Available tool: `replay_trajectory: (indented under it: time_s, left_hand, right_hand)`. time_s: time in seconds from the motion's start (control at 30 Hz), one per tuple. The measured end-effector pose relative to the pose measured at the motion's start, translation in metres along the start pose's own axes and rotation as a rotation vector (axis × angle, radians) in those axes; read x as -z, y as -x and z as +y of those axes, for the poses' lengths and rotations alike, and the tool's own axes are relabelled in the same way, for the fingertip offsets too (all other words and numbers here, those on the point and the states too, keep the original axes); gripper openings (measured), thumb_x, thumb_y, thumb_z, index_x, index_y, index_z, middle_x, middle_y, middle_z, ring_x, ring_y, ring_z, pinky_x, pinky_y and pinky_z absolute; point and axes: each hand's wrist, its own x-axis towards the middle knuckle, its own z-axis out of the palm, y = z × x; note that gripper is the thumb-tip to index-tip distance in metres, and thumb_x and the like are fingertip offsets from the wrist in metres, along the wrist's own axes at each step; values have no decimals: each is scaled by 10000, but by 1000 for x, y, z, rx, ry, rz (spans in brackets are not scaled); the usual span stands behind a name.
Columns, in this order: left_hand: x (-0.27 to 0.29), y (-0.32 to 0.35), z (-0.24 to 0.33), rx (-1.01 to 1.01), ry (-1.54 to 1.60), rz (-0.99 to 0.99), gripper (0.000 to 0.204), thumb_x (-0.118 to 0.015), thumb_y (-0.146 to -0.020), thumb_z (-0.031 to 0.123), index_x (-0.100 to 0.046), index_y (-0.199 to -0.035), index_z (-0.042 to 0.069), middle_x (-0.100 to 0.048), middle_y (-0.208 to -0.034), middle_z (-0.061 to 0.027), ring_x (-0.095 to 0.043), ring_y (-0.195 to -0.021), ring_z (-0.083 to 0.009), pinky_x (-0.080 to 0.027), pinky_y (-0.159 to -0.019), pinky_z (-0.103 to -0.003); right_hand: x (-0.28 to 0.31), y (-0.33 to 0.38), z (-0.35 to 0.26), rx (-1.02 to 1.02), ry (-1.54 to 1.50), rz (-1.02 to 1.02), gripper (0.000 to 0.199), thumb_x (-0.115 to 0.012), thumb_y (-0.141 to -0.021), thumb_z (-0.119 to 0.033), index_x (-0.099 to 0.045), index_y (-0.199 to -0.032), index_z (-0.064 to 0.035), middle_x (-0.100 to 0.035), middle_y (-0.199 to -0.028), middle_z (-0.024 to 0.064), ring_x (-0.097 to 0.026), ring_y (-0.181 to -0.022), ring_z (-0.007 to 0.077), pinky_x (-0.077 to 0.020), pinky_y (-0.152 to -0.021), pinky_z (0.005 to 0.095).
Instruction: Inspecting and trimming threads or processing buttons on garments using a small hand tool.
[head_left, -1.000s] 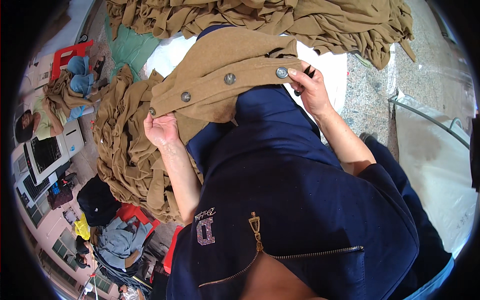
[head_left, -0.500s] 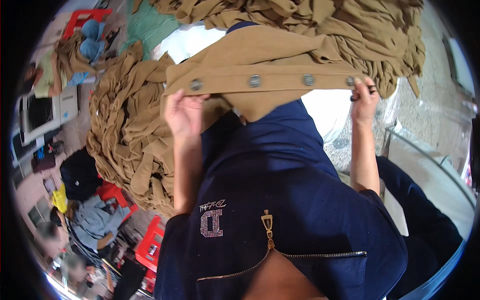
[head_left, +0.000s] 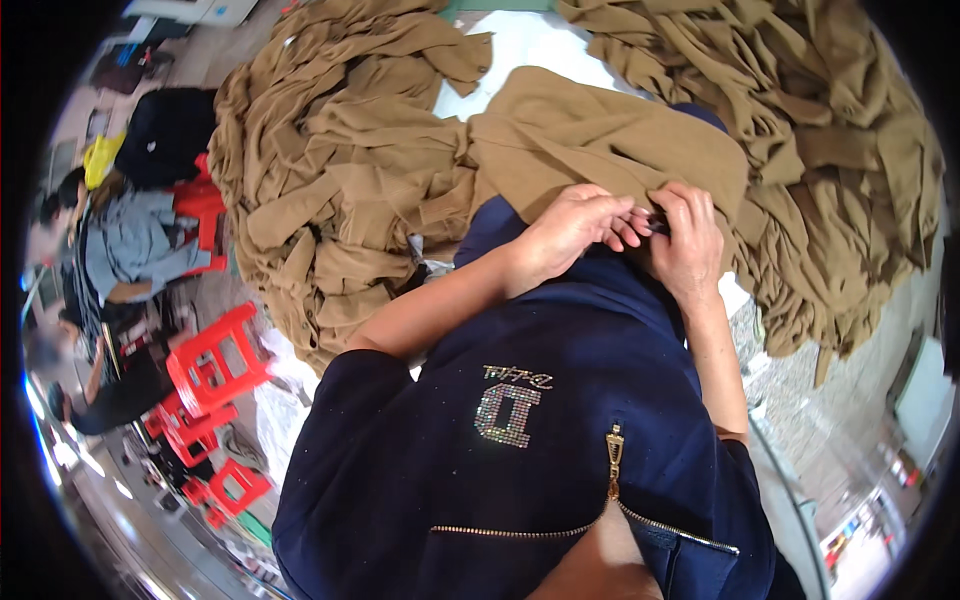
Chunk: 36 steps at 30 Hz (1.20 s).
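A brown knit garment (head_left: pixel 610 130) lies across my lap, its near edge bunched under my hands. My left hand (head_left: pixel 575 232) comes in from the left with curled fingers, thumb and fingertips drawn together at that edge. What they pinch, if anything, is too small to make out. Right beside it, my right hand (head_left: pixel 688 235) is closed, knuckles up, over the same edge. A small dark object (head_left: pixel 656 222) shows between the two hands, at the right fingers; its kind is unclear. The garment's buttons, seen earlier, are hidden now.
Heaps of similar brown garments lie at left (head_left: pixel 330 170) and right (head_left: pixel 830 150). White sheeting (head_left: pixel 530 50) shows between them. Red plastic stools (head_left: pixel 215 360) stand at the left, near grey clothing (head_left: pixel 140 240) and other people. A pale panel (head_left: pixel 925 400) is at the far right.
My hands were wide apart, stretching a buttoned band between them; now they are together right of centre. The band is out of sight, the garment lies lower, and the view has shifted.
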Motion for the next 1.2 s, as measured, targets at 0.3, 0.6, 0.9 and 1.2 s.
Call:
replay_trajectory:
  time_s: [0.3, 0.6, 0.9, 1.2]
  left_hand:
    - [205, 11, 8, -664, -625, 1068, 237, -601, -824, 17, -571, -1059, 10, -639, -953, -136, -624, -892, -238, -503, -835, -324]
    - [287, -35, -59, 232, -777, 1351, 735, -742, -726, 278, -397, -1346, 86, -413, -1353, -180, -389, -1267, -364, -350, -1066, -421]
    - [397, -40, -82, -284, -537, 1537, 122, -635, -839, 204, -712, -891, 125, -631, -1023, -107, -595, -979, -283, -462, -880, -375]
    - [307, -53, -31, -173, -1059, 1017, 727, -708, -686, 58, -425, -1351, 140, -432, -1387, -161, -423, -1282, -302, -347, -1066, -369]
  right_hand:
    - [25, -10, 49, -266, -144, 161, 159, -601, -809, 95, -599, -934, -2, -592, -929, 110, -599, -866, 221, -482, -759, 296]
    - [6, -9, 23, -157, 12, -86, 317, -644, -758, 54, -574, -1047, -56, -586, -956, 80, -598, -784, 201, -502, -715, 315]
    - [-7, -8, 43, -425, -111, -86, 240, -625, -779, 69, -613, -1000, -23, -589, -885, 68, -582, -740, 152, -479, -700, 266]
    - [1, -14, 56, -597, -285, -88, 141, -607, -842, 40, -631, -974, -6, -595, -903, 23, -567, -811, 89, -456, -743, 234]
